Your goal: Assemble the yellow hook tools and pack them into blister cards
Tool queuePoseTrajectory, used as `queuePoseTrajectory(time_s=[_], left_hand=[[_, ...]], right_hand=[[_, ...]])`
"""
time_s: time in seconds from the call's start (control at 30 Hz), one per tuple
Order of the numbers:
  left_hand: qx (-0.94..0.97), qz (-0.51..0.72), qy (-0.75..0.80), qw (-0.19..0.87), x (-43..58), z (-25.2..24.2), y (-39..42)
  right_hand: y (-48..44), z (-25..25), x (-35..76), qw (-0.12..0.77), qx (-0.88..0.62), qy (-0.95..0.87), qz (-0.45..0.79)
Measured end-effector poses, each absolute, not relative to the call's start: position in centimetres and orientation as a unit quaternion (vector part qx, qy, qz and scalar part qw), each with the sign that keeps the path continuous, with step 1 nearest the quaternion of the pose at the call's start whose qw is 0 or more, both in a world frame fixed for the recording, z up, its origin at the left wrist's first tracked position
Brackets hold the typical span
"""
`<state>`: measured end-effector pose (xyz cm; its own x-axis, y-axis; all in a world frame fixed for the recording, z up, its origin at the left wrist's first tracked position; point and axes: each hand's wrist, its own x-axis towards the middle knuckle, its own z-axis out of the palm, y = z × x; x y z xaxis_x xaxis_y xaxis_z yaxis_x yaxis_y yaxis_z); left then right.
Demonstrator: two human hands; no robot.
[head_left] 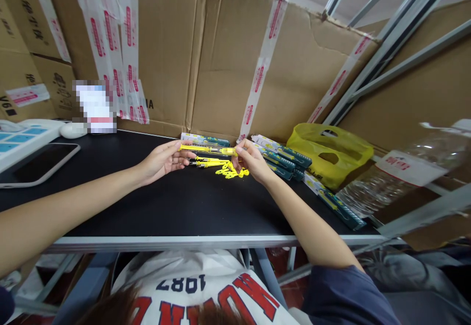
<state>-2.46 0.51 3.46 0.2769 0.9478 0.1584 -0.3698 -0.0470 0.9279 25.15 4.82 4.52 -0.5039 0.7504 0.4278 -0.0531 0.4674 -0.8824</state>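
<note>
My left hand [164, 159] and my right hand [252, 160] hold the two ends of a yellow pen-shaped tool [208, 149] just above a black tabletop [176, 207]. Both hands pinch it with the fingers closed. Under the tool lie a few more yellow tools [209, 163] with yellow coiled cords [231, 171]. To the right of my right hand is a pile of green and white packaged tools [283, 160]. One more pack [204, 140] lies behind the held tool.
Taped cardboard boxes [221, 60] wall off the back. A yellow plastic bag [331, 150] and clear plastic packs [408, 168] lie at the right. A phone [37, 165], a white device [18, 141] and a white mouse [72, 129] sit at the left. Metal shelf bars [382, 35] slant at the right.
</note>
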Motion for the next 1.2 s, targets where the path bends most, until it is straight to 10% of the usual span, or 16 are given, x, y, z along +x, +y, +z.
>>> queuePoseTrajectory(time_s=[1.2], left_hand=[[0.472, 0.521, 0.255, 0.664, -2.8, 3.5, 0.6]], right_hand=[[5.0, 4.4, 25.2, 0.469, -0.241, -0.721, 0.449]])
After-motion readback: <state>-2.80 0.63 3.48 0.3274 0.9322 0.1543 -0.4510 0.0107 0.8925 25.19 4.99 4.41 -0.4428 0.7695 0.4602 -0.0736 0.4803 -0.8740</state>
